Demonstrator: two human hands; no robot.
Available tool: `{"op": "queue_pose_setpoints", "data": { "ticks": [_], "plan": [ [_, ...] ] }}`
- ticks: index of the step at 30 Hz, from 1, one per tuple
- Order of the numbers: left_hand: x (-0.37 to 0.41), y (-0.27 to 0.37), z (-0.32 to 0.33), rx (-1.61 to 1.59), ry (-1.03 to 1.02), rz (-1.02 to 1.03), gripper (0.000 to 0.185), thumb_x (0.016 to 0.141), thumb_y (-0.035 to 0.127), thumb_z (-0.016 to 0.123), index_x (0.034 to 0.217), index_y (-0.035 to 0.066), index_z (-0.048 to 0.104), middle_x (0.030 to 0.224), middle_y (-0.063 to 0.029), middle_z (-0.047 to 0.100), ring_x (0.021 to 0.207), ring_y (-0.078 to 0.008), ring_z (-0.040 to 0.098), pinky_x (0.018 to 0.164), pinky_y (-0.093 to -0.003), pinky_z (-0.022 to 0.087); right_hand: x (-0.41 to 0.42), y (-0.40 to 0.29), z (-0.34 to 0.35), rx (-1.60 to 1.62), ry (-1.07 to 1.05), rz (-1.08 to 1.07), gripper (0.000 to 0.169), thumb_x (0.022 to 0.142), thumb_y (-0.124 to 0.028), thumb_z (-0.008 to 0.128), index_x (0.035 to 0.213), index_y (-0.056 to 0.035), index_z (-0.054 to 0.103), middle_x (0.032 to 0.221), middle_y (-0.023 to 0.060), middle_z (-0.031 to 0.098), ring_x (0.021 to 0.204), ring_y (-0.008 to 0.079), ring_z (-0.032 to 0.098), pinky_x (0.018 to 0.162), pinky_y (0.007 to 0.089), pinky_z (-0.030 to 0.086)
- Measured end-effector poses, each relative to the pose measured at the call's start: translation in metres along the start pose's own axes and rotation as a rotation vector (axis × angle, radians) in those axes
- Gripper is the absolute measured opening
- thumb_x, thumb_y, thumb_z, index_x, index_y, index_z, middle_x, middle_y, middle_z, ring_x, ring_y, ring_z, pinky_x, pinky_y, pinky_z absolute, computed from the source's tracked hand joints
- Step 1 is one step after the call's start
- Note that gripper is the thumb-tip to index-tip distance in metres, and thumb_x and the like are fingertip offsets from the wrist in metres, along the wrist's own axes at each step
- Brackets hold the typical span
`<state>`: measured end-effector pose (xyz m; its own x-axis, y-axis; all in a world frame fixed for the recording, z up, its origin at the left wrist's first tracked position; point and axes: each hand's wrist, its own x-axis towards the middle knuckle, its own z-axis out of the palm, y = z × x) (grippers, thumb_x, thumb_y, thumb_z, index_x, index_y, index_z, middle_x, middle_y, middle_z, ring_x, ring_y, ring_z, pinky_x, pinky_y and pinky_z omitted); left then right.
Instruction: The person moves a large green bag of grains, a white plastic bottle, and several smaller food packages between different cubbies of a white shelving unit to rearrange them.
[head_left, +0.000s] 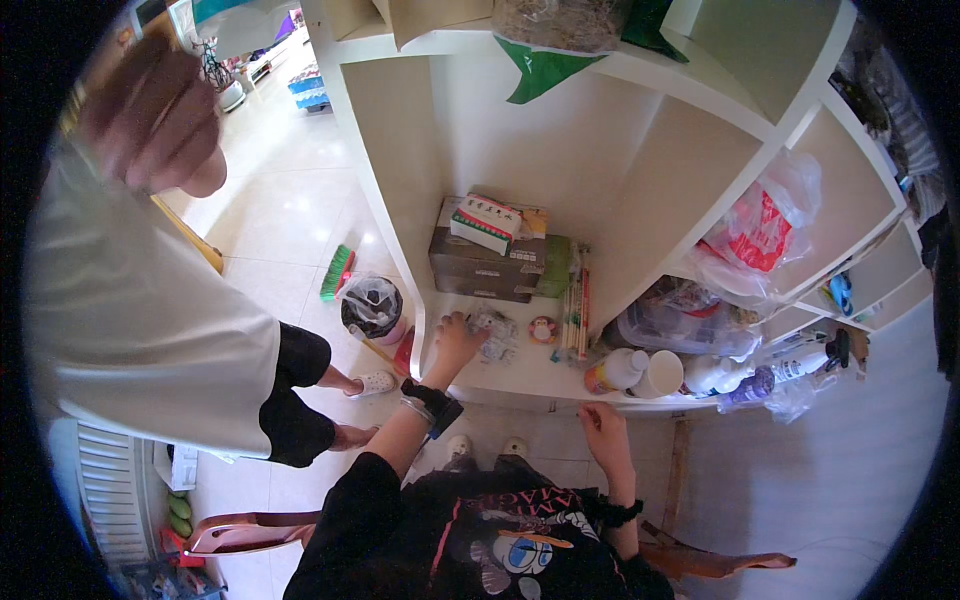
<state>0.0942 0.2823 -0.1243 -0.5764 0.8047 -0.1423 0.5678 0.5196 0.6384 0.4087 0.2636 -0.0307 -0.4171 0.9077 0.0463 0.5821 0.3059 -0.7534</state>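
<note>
My left hand (457, 341) is palm down over the white shelf board, its fingers apart. Its thumb side touches a crumpled clear plastic packet (496, 334) of small items; I cannot see a firm grip. My right hand (604, 431), loosely curled and with nothing visible in it, hovers just in front of the shelf's front edge (525, 397). Beyond it stand a white bottle (621, 369) with an orange label and a white cup (660, 373). A small round animal figurine (541, 330) sits right of the packet, beside several thin sticks (576, 311).
Dark cardboard boxes (484, 262) carry a white medicine box (486, 223) at the compartment's back. Right of the divider are a clear plastic tub (682, 330) and spray bottle (799, 366). Left stand another person (157, 315), a lined bin (373, 311) and a green-bristled brush (339, 271). Chair (251, 529) behind.
</note>
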Motion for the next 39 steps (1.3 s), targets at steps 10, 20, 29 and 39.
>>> {"op": "queue_pose_setpoints", "data": {
  "ticks": [10, 20, 29, 39],
  "plan": [
    [0.023, -0.022, 0.020, 0.017, -0.107, -0.059, 0.078, 0.058, 0.047, 0.078, 0.114, 0.001, 0.049, 0.120, -0.0223, 0.046, 0.114, -0.0422, 0.043, 0.088, -0.0572, 0.039, 0.000, -0.002, 0.004, 0.002, -0.016, 0.027, 0.016, 0.084, -0.015, 0.061, 0.091, -0.0005, 0.062, 0.079, 0.0177, 0.061, 0.069, 0.0315, 0.060, 0.062, 0.0379, 0.047],
    [0.001, 0.002, 0.004, -0.168, 0.017, 0.017, 0.078, 0.056, 0.034, 0.079, 0.114, -0.002, 0.040, 0.116, -0.0260, 0.044, 0.107, -0.0426, 0.047, 0.089, -0.0483, 0.042, 0.001, -0.004, 0.005, -0.016, -0.044, 0.042, 0.017, 0.085, -0.017, 0.059, 0.092, -0.0018, 0.062, 0.084, 0.0182, 0.063, 0.074, 0.0317, 0.063, 0.064, 0.0391, 0.048],
    [-0.004, 0.007, -0.007, -0.130, 0.018, 0.172, 0.081, 0.055, 0.029, 0.082, 0.115, -0.005, 0.038, 0.109, -0.0278, 0.048, 0.100, -0.0438, 0.050, 0.085, -0.0416, 0.045, 0.002, -0.004, 0.005, -0.028, -0.043, 0.006, 0.017, 0.086, -0.016, 0.058, 0.092, -0.0003, 0.061, 0.083, 0.0186, 0.062, 0.072, 0.0331, 0.061, 0.064, 0.0393, 0.048],
    [-0.041, 0.032, -0.051, -0.502, 0.005, 0.183, 0.068, 0.062, 0.020, 0.083, 0.109, -0.004, 0.040, 0.100, -0.0176, 0.060, 0.090, -0.0264, 0.061, 0.078, -0.0354, 0.048, 0.010, -0.021, 0.001, 0.034, -0.099, 0.013, 0.017, 0.085, -0.014, 0.058, 0.094, 0.0008, 0.061, 0.087, 0.0189, 0.063, 0.079, 0.0337, 0.062, 0.068, 0.0381, 0.049]
  ]
}}
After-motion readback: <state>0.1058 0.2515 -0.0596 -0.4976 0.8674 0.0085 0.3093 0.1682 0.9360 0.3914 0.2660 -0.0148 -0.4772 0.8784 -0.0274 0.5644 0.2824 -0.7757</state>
